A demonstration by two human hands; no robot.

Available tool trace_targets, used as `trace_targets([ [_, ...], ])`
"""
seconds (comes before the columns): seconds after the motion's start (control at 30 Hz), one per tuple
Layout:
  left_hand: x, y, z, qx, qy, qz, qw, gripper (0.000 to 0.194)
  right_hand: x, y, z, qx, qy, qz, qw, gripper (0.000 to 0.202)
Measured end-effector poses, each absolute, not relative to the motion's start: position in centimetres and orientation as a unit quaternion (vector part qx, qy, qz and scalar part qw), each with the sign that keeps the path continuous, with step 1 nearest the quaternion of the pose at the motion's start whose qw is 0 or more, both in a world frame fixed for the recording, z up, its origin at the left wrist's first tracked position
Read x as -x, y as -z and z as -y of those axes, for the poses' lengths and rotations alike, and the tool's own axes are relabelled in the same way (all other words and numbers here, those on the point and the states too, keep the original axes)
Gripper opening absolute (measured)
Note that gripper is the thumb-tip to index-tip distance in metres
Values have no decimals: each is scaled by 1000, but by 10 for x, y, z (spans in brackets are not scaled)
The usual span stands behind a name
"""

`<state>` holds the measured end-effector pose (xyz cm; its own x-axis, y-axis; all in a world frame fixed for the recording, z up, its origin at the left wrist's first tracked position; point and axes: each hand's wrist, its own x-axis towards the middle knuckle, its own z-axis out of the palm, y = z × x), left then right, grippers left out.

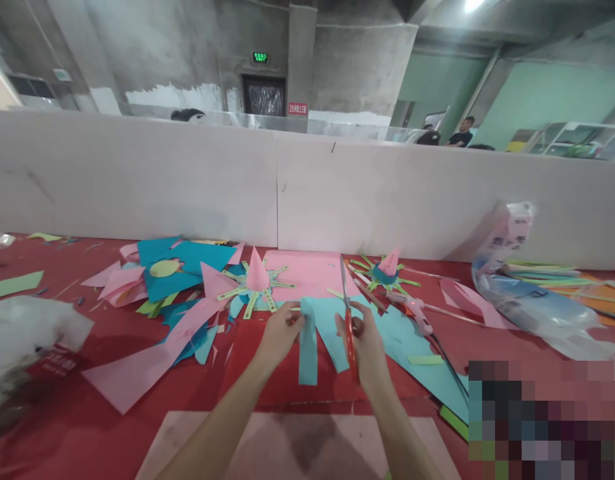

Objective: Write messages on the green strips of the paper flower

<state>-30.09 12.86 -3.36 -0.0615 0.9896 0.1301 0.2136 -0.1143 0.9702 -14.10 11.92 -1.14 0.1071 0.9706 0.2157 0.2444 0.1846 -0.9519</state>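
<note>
My left hand [283, 328] pinches the upper left edge of a light blue paper piece [308, 353], from which a strip hangs down. My right hand [363, 337] is closed around the red handles of a pair of scissors [350, 333], whose blades point up and away from me. Another blue paper part [334, 340] slants down between my hands. Just beyond them, a pink paper cone with patterned green strips [258, 275] stands to the left, and a similar cone on a blue base [387, 267] is to the right. Pink paper [307, 272] lies between the two cones.
Blue and pink scraps [162, 347] cover the left side. A pink glue gun [420, 316] with a dark cord and a large blue sheet [412, 347] lie to the right. Plastic bags [532, 307] sit at both sides. A white partition [187, 180] closes the back; people are beyond it.
</note>
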Motion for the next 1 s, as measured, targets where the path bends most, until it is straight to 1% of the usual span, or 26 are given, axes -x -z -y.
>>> trace_targets([
  [0.03, 301, 40, -128, -559, -493, -543, 388, 24, 136, 13, -123, 562, -301, 607, 475, 38],
  [0.13, 300, 59, -129, -561, -491, -560, 362, 15, 119, 15, -136, 643, -191, 654, 351, 45],
  [0.23, 297, 72, -130, -573, -478, -572, 341, 10, 105, 15, -151, 667, -132, 686, 259, 39],
  [0.33, 295, 77, -130, -585, -461, -581, 328, 7, 102, 13, -170, 652, -68, 728, 199, 40],
  [0.37, 295, 78, -130, -589, -455, -583, 324, 6, 104, 11, -179, 641, -43, 742, 190, 40],
  [0.43, 295, 77, -130, -595, -447, -587, 318, 5, 113, 7, -199, 627, -41, 757, 179, 38],
  [0.5, 295, 77, -129, -599, -440, -591, 313, 5, 127, 0, -221, 603, -42, 782, 150, 38],
  [0.53, 295, 76, -128, -602, -437, -592, 311, 5, 135, -5, -233, 592, -42, 791, 149, 38],
  [0.63, 296, 75, -127, -607, -429, -594, 308, 5, 156, -22, -262, 543, -45, 825, 150, 47],
  [0.7, 296, 75, -126, -607, -425, -598, 307, 6, 162, -32, -273, 530, -40, 832, 157, 44],
  [0.77, 296, 74, -126, -605, -422, -602, 307, 7, 159, -38, -279, 540, -30, 826, 157, 37],
  [0.83, 296, 74, -127, -603, -422, -602, 309, 7, 148, -37, -280, 570, -17, 809, 144, 33],
  [1.0, 295, 77, -129, -596, -429, -602, 313, 6, 107, -14, -268, 681, -4, 731, 55, 25],
])
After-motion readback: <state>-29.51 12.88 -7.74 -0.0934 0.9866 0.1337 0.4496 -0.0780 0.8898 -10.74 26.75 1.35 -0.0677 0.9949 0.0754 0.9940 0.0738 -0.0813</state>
